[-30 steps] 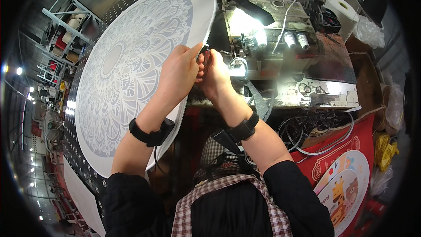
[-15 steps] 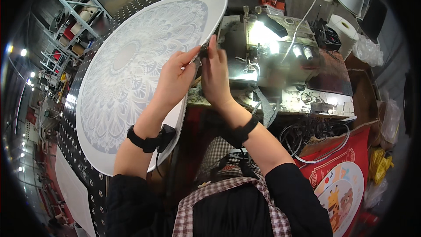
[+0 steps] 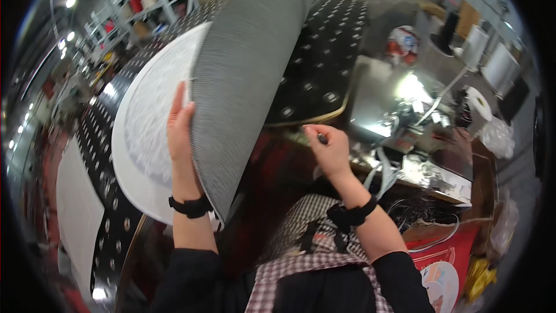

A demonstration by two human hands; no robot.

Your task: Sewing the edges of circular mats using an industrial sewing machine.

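A large round mat with a white and grey lace-like pattern (image 3: 156,116) lies on the dark studded table at the left. Above it stands a curved, finely ribbed grey sheet (image 3: 249,64), which looks like a raised mat's underside; whether it belongs to the same mat I cannot tell. My left hand (image 3: 180,127) holds this sheet by its left edge, fingers pointing up along it, some hidden. Well to the right, away from the mat, my right hand (image 3: 333,153) is closed around a small dark object (image 3: 322,138) whose kind is unclear.
The black table (image 3: 313,75) has rows of metal studs. A lit sewing machine (image 3: 405,95) stands at the right, with white thread cones (image 3: 476,40) behind it. Dark cables (image 3: 417,208) hang below. A red cloth (image 3: 463,249) is at the lower right.
My hands, together at the mat's edge before, are now apart. The grey ribbed side has risen into view by my left hand. My right hand has moved right and down. The view has shifted.
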